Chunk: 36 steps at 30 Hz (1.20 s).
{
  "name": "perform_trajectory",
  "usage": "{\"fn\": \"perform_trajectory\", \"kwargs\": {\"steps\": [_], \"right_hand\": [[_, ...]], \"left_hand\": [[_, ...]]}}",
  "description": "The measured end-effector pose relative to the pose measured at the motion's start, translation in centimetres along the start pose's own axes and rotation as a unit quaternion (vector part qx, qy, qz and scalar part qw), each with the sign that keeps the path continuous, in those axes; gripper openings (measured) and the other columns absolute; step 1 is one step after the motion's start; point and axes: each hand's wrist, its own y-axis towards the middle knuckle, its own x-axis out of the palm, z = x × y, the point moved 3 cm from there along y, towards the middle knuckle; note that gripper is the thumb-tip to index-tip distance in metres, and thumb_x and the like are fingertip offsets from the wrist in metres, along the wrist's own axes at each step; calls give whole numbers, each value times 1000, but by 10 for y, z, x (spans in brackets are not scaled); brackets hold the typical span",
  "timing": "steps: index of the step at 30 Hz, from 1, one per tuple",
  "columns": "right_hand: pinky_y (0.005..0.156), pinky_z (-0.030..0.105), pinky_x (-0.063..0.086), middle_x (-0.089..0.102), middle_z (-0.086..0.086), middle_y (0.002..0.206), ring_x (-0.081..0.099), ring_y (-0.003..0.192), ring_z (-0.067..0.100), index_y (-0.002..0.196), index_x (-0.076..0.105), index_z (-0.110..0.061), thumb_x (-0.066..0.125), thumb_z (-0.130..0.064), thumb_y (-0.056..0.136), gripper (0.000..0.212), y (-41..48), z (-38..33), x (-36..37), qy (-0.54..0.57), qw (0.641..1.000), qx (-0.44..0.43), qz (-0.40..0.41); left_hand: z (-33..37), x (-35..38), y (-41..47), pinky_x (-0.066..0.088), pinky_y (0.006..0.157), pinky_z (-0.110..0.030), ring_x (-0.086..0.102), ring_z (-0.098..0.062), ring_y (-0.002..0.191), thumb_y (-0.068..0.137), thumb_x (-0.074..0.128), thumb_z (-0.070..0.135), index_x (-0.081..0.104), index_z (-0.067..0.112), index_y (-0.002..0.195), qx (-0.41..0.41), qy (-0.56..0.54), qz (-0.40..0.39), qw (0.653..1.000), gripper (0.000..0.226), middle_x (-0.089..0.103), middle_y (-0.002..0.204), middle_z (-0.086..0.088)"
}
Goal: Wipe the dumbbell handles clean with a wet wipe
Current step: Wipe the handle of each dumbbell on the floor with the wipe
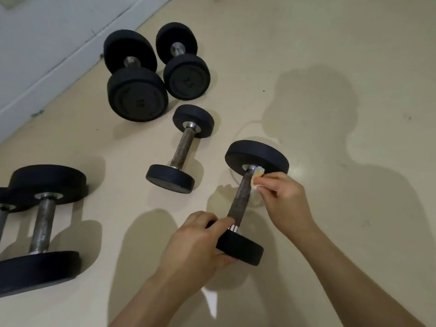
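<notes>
Both hands work: left hand point(195, 241) grips dumbbell point(247, 201), right hand point(283, 199) presses wipe point(257, 177).

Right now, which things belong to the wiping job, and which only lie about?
In the job: held dumbbell, wet wipe, left hand, right hand.
Lying idle, perhaps awaiting wiping: small dumbbell, wall-side large dumbbell, wall-side medium dumbbell, left dumbbell, dumbbell cut by the left edge.

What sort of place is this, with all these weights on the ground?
Most likely a home workout corner or small gym room. Several black dumbbells lie on a bare beige floor beside a pale wall, and the right hand presses a wet wipe against one dumbbell's handle.
</notes>
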Motion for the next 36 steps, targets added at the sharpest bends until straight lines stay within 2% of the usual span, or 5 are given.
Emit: {"fn": "perform_trajectory", "kwargs": {"steps": [6, 15, 20, 26, 36], "right_hand": [[55, 31, 51, 63, 12, 74, 60, 62, 29, 83, 71, -2, 60, -1, 78, 12, 10, 4, 2, -162, 982, -92, 41], [77, 11, 41, 59, -8, 88, 51, 78, 4, 94, 75, -15, 65, -10, 86, 14, -21, -8, 9, -118, 987, -46, -99], [76, 26, 48, 67, 5, 93, 61, 81, 19, 92, 74, -10, 67, -8, 83, 12, 13, -4, 6, -119, 993, -8, -3], [80, 26, 51, 71, 0, 90, 62, 82, 11, 87, 76, -15, 70, -12, 81, 8, -25, -20, 14, -113, 976, -46, -181], [71, 22, 47, 64, 1, 88, 62, 76, 18, 83, 74, -12, 73, -7, 76, 9, 0, -11, 17, -166, 970, -98, -152]], "left_hand": [[27, 7, 10, 46, 75, -26, 57, -12, 99, 70, 67, 60, 55, 39, 116, 90, 11, -21, 996, 52, 63, 107, 16], [13, 12, 7, 51, 91, -33, 56, -7, 100, 68, 76, 47, 61, 33, 114, 102, -87, 8, 991, 50, 63, 109, 15], [2, 12, 6, 49, 97, -37, 56, -2, 101, 66, 81, 42, 63, 32, 112, 92, -137, 35, 986, 50, 64, 108, 16], [1, 11, 8, 45, 101, -35, 54, -1, 101, 68, 76, 48, 62, 34, 113, 91, -130, 10, 987, 49, 63, 110, 18], [13, 11, 8, 46, 99, -35, 52, -3, 103, 66, 78, 46, 63, 33, 116, 87, -124, -5, 989, 54, 64, 112, 16]]}}
